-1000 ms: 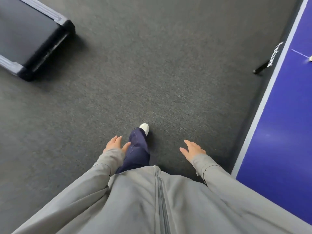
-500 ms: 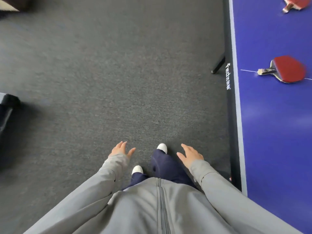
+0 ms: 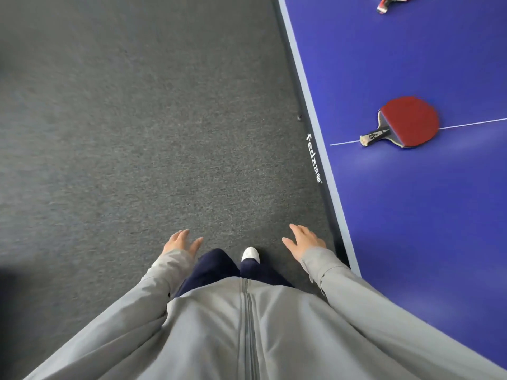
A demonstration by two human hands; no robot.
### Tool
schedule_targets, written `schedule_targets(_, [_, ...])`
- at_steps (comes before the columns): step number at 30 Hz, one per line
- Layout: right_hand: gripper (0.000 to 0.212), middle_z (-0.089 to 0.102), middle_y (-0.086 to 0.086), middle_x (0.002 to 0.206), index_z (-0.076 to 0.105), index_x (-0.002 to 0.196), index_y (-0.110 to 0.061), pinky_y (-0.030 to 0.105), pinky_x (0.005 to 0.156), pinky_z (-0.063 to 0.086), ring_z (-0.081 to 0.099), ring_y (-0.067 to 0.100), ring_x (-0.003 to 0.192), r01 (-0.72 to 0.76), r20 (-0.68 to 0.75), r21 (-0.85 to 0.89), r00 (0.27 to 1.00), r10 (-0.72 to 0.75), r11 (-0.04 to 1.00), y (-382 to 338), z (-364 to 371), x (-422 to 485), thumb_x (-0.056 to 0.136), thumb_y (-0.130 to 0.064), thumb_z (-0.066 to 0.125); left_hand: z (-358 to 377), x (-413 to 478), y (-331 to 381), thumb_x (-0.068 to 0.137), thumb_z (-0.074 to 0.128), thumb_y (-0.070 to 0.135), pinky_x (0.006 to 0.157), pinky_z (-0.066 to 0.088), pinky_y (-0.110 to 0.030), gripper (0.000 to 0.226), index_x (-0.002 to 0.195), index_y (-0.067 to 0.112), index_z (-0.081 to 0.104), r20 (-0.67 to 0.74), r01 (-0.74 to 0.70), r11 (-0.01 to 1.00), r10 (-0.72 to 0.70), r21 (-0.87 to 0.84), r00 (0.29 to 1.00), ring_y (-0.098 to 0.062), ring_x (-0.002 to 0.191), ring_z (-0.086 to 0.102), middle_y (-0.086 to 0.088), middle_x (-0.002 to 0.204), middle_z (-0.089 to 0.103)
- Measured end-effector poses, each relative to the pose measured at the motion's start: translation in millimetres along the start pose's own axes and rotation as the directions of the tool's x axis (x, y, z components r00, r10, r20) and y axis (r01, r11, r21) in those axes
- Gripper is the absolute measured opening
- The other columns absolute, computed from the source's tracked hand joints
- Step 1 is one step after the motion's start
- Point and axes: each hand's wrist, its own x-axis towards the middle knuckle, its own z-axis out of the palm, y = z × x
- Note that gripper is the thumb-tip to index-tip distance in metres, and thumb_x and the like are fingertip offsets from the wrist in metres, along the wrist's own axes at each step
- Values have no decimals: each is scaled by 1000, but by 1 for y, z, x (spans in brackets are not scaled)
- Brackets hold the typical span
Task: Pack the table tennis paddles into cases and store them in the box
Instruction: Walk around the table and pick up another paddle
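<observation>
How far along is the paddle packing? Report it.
Done: nothing visible; no case or box is in view. In hand: nothing; the left hand and right hand are open and empty. Left: the red-faced, black-handled paddle and a second paddle, cut off by the frame, lie bare on the blue table.

Grey carpet floor (image 3: 137,133) beside a blue table (image 3: 411,242); left edge possibly shadowed.

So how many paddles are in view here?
2: a red paddle on the table's white line; a second paddle cut off at the top edge. Others may lie unseen.
</observation>
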Motion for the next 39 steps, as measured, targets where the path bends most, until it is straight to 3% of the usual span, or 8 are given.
schedule_targets(13, [56, 26, 0, 153, 23, 148, -22, 41, 110, 28, 26, 21, 140, -94, -75, 249, 990, 116, 964, -57, -101, 87, 98, -45, 35, -85, 154, 139, 90, 50, 49, 112, 26, -38, 62, 143, 19, 35, 169, -234, 947, 200, 219, 965, -25, 138, 30, -4, 151, 30])
schedule_targets(21, [52, 37, 4, 147, 29, 145, -18, 38, 110, 31, 34, 21, 136, -134, -234, 509, 929, 286, 850, -102, -187, 130, 98, -38, 39, -170, 254, 254, 92, 48, 46, 112, 28, -37, 60, 143, 16, 36, 264, -468, 827, 398, 313, 879, -28, 136, 33, -8, 149, 33])
schedule_targets(24, [46, 48, 7, 136, 42, 137, -12, 40, 106, 35, 44, 23, 128, -103, -353, 677, 824, 443, 729, -98, -209, 137, 97, -33, 47, -181, 271, 301, 93, 48, 45, 110, 31, -37, 59, 142, 16, 36, 294, -525, 794, 446, 306, 845, -30, 134, 35, -11, 146, 36])
schedule_targets(26, [40, 54, 10, 124, 49, 129, -8, 40, 101, 39, 49, 26, 119, -97, -404, 766, 696, 594, 635, -85, -220, 139, 95, -29, 51, -180, 276, 332, 93, 47, 45, 108, 34, -38, 57, 141, 17, 38, 317, -567, 772, 482, 285, 816, -31, 133, 37, -13, 146, 36])
schedule_targets(29, [39, 54, 13, 119, 52, 124, -5, 43, 98, 40, 49, 28, 115, -113, -313, 905, 478, 821, 411, -54, -236, 141, 93, -28, 54, -171, 282, 373, 93, 49, 43, 110, 27, -33, 55, 141, 17, 39, 372, -628, 723, 519, 288, 769, -30, 134, 36, -13, 147, 36])
schedule_targets(32, [43, 49, 15, 125, 49, 126, -5, 44, 97, 38, 43, 31, 122, -208, -207, 937, 316, 926, 281, -17, -244, 145, 93, -33, 54, -158, 285, 409, 93, 51, 41, 107, 31, -31, 53, 139, 17, 43, 418, -682, 678, 554, 274, 720, -29, 128, 43, -12, 141, 42])
schedule_targets(35, [53, 45, 19, 131, 45, 129, -3, 45, 96, 36, 38, 34, 126, -310, -127, 930, 230, 965, 196, 12, -254, 156, 91, -38, 56, -150, 287, 440, 92, 54, 36, 105, 34, -31, 50, 137, 15, 45, 414, -710, 651, 588, 268, 695, -29, 124, 47, -12, 138, 46])
schedule_targets(39, [62, 43, 20, 132, 42, 132, -2, 47, 98, 35, 37, 36, 126, -356, -20, 928, 242, 970, 108, 38, -260, 175, 88, -41, 60, -146, 293, 484, 92, 55, 33, 97, 42, -33, 45, 133, 17, 50, 389, -751, 603, 644, 271, 658, -27, 115, 53, -9, 133, 50])
